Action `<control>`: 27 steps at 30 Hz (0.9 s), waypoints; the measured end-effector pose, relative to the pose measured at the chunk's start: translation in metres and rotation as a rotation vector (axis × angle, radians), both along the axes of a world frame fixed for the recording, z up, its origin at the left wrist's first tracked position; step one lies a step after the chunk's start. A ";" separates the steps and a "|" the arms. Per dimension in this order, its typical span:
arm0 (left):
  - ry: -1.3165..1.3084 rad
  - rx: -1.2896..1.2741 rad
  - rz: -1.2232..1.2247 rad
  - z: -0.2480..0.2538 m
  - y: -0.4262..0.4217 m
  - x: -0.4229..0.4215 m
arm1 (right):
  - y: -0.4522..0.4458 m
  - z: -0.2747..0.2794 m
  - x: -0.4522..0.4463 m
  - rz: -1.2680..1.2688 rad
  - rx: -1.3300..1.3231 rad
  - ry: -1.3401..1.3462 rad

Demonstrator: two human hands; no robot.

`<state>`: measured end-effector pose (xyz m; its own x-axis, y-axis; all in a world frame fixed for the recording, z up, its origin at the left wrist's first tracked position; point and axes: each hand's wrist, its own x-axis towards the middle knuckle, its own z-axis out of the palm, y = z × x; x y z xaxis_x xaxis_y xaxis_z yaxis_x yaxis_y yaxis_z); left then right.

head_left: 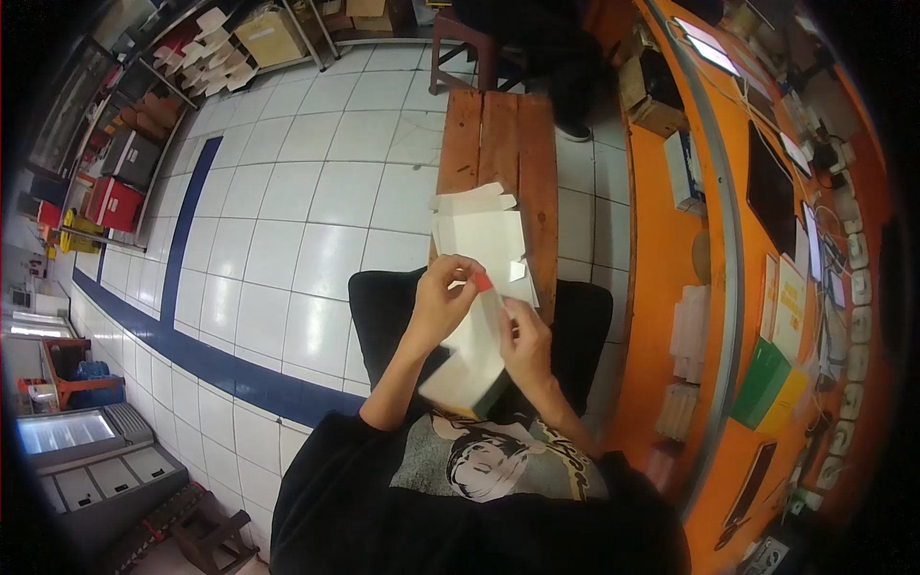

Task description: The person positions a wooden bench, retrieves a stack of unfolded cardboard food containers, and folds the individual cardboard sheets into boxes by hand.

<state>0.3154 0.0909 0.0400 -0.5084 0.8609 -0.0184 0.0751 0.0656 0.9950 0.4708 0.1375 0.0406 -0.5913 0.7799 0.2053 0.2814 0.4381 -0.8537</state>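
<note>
A partly folded white cardboard box [467, 369] rests on my lap, its near end tilted toward my shirt. My left hand [443, 299] pinches its far end from the left, beside a small red patch [483, 282] on the cardboard. On the right side, my right hand [526, 343] has its fingers curled round the box's edge; the fingertips are slightly blurred. Just beyond both hands, flat white cardboard blanks [474, 222] with cut flaps lie on a wooden bench [498, 134].
To the right runs an orange counter [714, 240] holding phones, a tablet [771, 182], cables and a green-and-yellow booklet [767, 388]. Another person's dark-clothed leg [567, 77] is beyond the bench, near a brown stool [460, 53]. Shelves [144, 144] stand at far left.
</note>
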 end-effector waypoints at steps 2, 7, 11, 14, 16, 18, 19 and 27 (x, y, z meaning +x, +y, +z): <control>-0.089 0.034 0.020 0.000 -0.004 0.005 | 0.009 0.000 0.000 -0.059 0.001 0.078; -0.348 0.193 0.106 0.000 -0.007 0.039 | 0.017 0.010 -0.005 -0.145 -0.102 0.288; -0.164 0.268 0.184 0.007 -0.006 0.057 | 0.015 0.011 -0.007 -0.160 -0.205 0.331; 0.096 0.275 0.184 -0.002 -0.007 0.056 | 0.014 0.013 -0.009 -0.138 -0.199 0.380; 0.143 0.276 0.179 -0.006 -0.007 0.054 | 0.016 0.015 -0.006 -0.114 -0.177 0.360; 0.189 0.277 0.174 -0.005 -0.008 0.051 | 0.017 0.016 -0.005 -0.090 -0.155 0.339; 0.180 0.246 0.174 -0.003 -0.008 0.051 | 0.017 0.017 -0.004 -0.093 -0.138 0.328; 0.271 0.261 0.215 -0.006 -0.009 0.048 | 0.009 0.012 -0.004 -0.104 -0.167 0.323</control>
<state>0.3630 0.0821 0.0340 -0.6330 0.6931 0.3448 0.3482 -0.1430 0.9265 0.4672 0.1464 0.0526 -0.4326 0.8710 0.2327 0.0221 0.2683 -0.9631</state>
